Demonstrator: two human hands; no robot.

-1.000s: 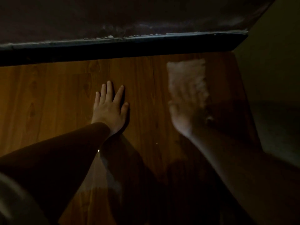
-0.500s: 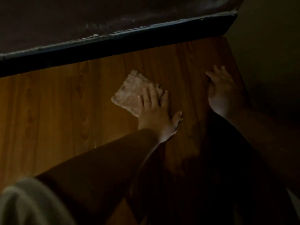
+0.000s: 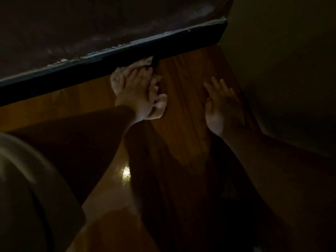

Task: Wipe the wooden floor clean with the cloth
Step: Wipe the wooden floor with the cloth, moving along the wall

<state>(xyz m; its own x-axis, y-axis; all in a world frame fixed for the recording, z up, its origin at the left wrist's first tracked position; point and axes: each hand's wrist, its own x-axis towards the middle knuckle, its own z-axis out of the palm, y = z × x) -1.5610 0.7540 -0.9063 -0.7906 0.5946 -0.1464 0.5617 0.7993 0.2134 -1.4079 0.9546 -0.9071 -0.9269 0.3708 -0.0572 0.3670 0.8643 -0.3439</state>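
floor (image 3: 181, 88) ends at dark skirting (image 3: 109, 59) | our right hand (image 3: 223, 108) lies flat on wood, fingers spread, empty | our left hand (image 3: 136, 95) presses straight fingers on cloth (image 3: 116, 80) | cloth sits against skirting, left of right hand | we judge left leads the next wipe

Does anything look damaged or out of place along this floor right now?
Pale ragged flecks run along the top edge of the dark skirting board, like chipped paint or dust; too dim to tell. The cloth is bunched under the left hand against that board rather than flat. The floor looks undamaged.
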